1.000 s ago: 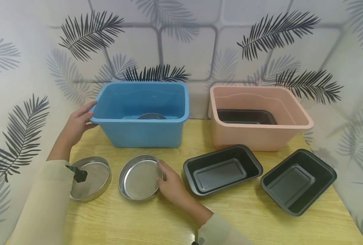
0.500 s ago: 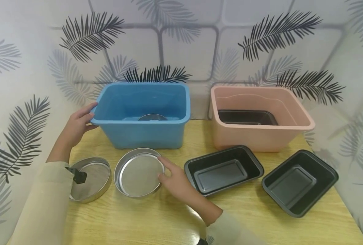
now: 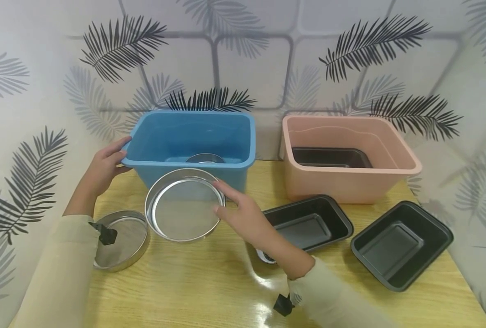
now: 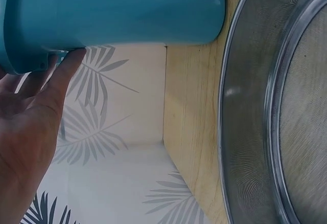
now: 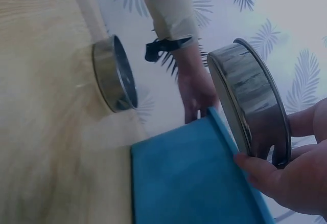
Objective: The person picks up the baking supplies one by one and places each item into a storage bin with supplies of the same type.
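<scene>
My right hand [image 3: 243, 212] pinches the right edge of a round metal sieve [image 3: 187, 209], thumb inside and fingers at the rim. The sieve is lifted off the table and tilted, overlapping the front of the blue bin [image 3: 157, 180] in the head view. In the right wrist view the sieve's shiny side wall [image 5: 250, 88] shows beside the bin's rim. My left hand [image 3: 105, 168] grips the blue bin's left rim, its fingers tucked under the lip in the left wrist view. Inside that bin lies another round metal piece [image 3: 206, 158], partly hidden by the front wall.
A second sieve [image 3: 124, 241] lies on the wooden table [image 3: 210, 291] below my left forearm. A pink bin [image 3: 329, 187] at the back right holds a dark loaf pan [image 3: 329, 156]. Two more dark loaf pans stand in front, one [image 3: 308, 223] partly behind my right wrist, one [image 3: 400, 246] farther right.
My right hand has raised the sieve from the table and moved it up toward the blue bin. My left hand stays on the bin's rim.
</scene>
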Demonstrator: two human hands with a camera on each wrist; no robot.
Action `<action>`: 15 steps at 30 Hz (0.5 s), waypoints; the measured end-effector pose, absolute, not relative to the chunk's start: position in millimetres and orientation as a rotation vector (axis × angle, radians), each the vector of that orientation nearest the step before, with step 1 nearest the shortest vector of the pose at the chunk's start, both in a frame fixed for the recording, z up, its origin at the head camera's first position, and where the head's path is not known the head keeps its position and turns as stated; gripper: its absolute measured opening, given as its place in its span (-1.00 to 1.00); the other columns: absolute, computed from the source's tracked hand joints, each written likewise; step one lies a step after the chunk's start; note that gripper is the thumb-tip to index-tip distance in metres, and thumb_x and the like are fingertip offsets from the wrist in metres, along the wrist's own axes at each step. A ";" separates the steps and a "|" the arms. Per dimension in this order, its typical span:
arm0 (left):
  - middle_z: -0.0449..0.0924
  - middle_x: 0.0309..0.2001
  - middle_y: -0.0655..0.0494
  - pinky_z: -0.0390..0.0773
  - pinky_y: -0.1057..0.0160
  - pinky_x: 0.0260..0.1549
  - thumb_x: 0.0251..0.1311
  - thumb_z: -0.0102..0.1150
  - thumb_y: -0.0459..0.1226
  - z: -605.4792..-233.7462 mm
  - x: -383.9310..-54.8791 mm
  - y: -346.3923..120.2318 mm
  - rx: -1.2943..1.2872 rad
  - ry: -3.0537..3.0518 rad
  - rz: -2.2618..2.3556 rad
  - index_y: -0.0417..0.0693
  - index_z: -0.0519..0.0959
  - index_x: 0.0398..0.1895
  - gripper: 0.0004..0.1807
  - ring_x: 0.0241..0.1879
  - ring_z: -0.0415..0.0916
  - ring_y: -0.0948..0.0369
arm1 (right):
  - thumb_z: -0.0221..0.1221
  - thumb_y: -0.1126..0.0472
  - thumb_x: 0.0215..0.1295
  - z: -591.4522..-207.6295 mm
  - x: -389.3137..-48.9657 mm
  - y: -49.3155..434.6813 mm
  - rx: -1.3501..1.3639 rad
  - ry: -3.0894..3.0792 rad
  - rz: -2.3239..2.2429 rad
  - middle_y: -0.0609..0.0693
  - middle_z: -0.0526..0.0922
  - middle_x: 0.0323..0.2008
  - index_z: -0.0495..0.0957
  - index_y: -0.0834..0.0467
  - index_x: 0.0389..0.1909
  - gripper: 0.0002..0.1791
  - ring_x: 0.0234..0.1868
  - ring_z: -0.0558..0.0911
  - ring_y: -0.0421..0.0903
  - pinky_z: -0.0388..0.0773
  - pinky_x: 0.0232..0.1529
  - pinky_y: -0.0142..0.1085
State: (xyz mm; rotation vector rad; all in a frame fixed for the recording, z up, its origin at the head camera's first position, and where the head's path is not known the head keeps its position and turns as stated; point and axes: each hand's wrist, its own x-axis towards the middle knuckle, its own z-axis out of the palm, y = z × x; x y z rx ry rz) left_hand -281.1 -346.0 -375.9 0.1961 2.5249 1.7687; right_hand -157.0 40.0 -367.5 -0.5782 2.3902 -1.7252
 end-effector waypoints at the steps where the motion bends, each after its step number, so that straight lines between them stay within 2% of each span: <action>1: -0.17 0.64 -0.09 0.57 0.49 0.04 0.62 -0.29 -0.12 -375.8 -281.0 -346.0 0.199 2.516 1.781 0.01 0.00 0.63 -0.40 0.53 0.05 -0.22 | 0.20 0.17 0.42 -363.4 -160.3 40.8 -0.575 2.384 -1.731 -0.18 0.28 0.51 0.34 -0.05 0.48 -0.37 0.55 0.18 -0.17 0.18 0.54 -0.07; 7: -0.19 0.64 -0.07 0.58 0.58 -0.07 0.62 -0.27 -0.12 -377.1 -280.9 -346.4 0.210 2.489 1.817 0.00 0.00 0.63 -0.40 0.53 0.01 -0.23 | 0.20 0.16 0.40 -339.2 -185.6 43.7 -0.591 2.357 -1.799 -0.13 0.27 0.52 0.33 -0.03 0.49 -0.35 0.56 0.18 -0.17 0.24 0.52 -0.10; 11: -0.17 0.64 -0.10 0.58 0.58 -0.08 0.62 -0.28 -0.13 -378.0 -281.3 -347.2 0.211 2.489 1.818 0.00 0.00 0.63 -0.40 0.53 0.02 -0.23 | 0.18 0.18 0.42 -328.7 -206.6 45.0 -0.606 2.344 -1.838 -0.10 0.27 0.52 0.31 0.03 0.50 -0.36 0.55 0.20 -0.13 0.28 0.50 -0.13; 15: -0.17 0.64 -0.09 0.59 0.55 -0.04 0.62 -0.28 -0.13 -378.1 -281.5 -347.3 0.219 2.490 1.818 0.00 0.00 0.63 -0.40 0.53 0.03 -0.21 | 0.17 0.23 0.44 -319.3 -225.5 45.8 -0.574 2.275 -1.911 -0.04 0.28 0.52 0.30 0.09 0.50 -0.37 0.53 0.26 -0.08 0.40 0.42 -0.13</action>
